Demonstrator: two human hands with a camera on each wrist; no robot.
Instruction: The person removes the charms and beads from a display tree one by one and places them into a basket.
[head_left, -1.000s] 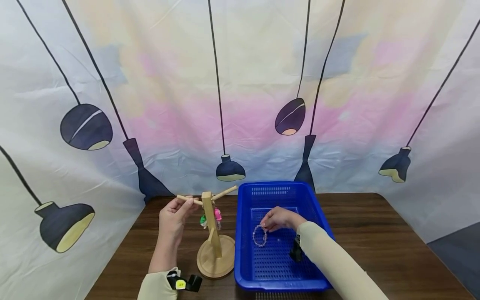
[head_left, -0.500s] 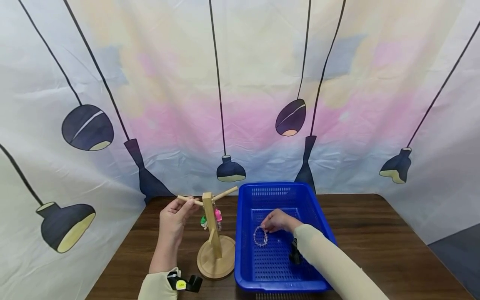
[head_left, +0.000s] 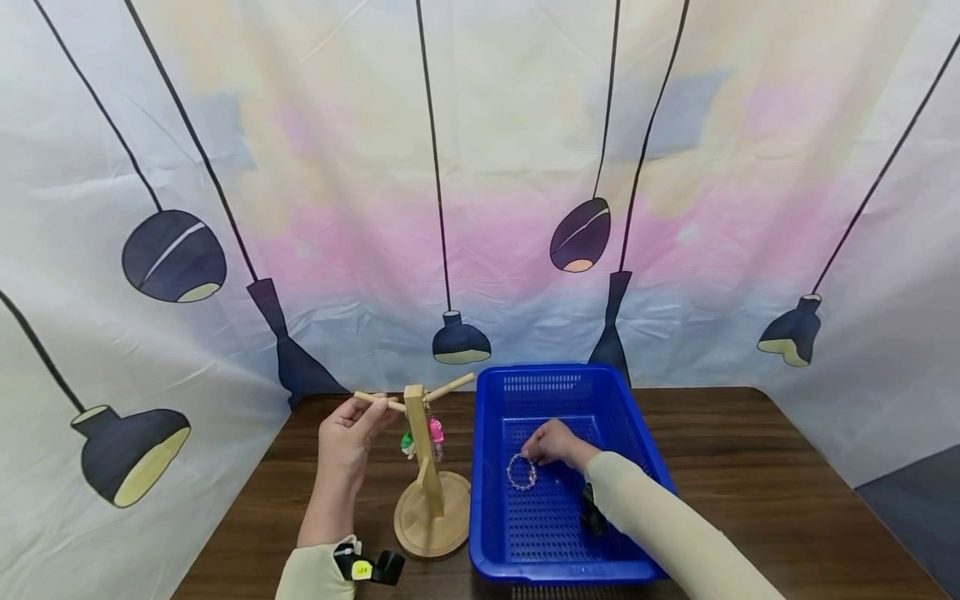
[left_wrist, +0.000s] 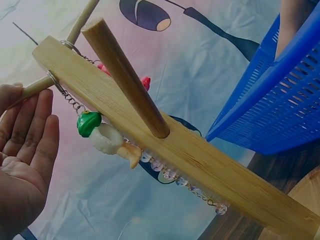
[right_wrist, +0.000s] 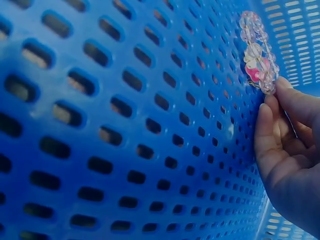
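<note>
My left hand (head_left: 347, 437) pinches the left peg (left_wrist: 39, 88) of a wooden hanging stand (head_left: 417, 417), thumb on one side and fingers on the other. A keychain with a green-and-white figure (left_wrist: 90, 123) hangs by its ring from that peg. A pink charm (head_left: 436, 429) hangs from the far peg, and a strand of clear beads (left_wrist: 170, 174) dangles behind the post. Inside the blue basket (head_left: 570, 573), my right hand (head_left: 555, 442) pinches a clear bead bracelet (right_wrist: 256, 50) by its edge. The bracelet carries a small pink charm (right_wrist: 253, 75) and lies close along the perforated plastic.
The stand's round base (head_left: 412, 533) rests on the dark wood table (head_left: 735, 467), just left of the basket. Another peg (head_left: 453, 383) points toward the basket's back left corner. Behind the table hangs a cloth (head_left: 517, 275) printed with lamps.
The right hand has sunk slightly deeper into the basket with the bracelet. My left hand stays on the peg, and the stand has not moved.
</note>
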